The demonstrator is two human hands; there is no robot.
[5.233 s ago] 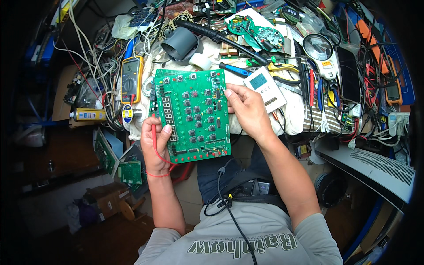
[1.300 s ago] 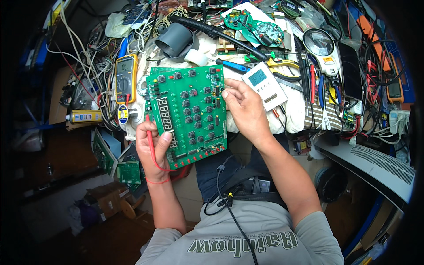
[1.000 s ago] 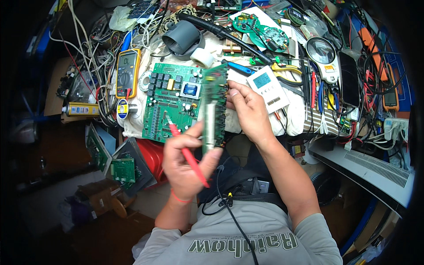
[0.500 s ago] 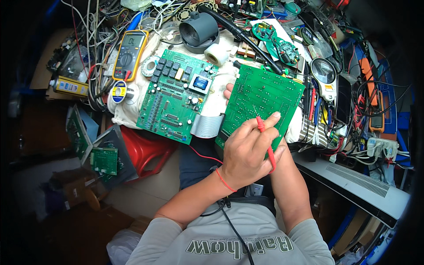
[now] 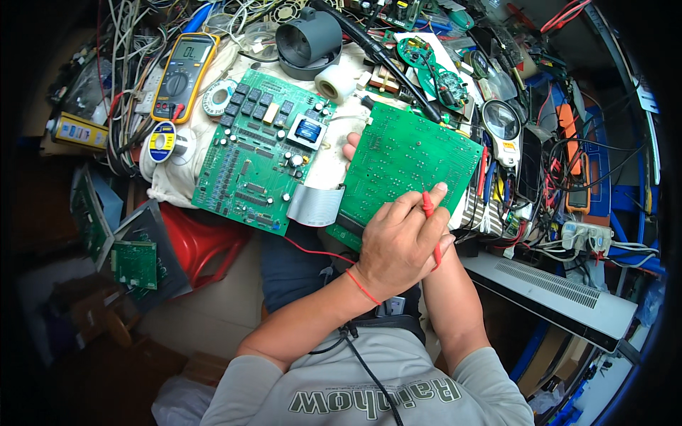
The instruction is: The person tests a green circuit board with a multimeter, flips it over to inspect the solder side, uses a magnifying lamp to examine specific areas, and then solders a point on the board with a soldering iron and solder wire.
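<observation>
The board (image 5: 412, 157) is held above the table's near edge, solder side up and tilted. The right hand (image 5: 350, 147) grips it from beneath, a few fingertips showing past its left edge while the rest stays hidden under it. The left hand (image 5: 398, 241) crosses over its lower part, fingers closed on the red probe (image 5: 428, 206), whose thin tip points at the solder side; whether it touches is too fine to tell. A grey ribbon cable (image 5: 315, 205) runs between the board and a second board (image 5: 259, 149), which lies component side up on the table to the left, near the meter (image 5: 182, 74). Five seconds ago the board showed its buttons and covered most of the second one; now it is flipped over and sits further right, leaving that one exposed.
</observation>
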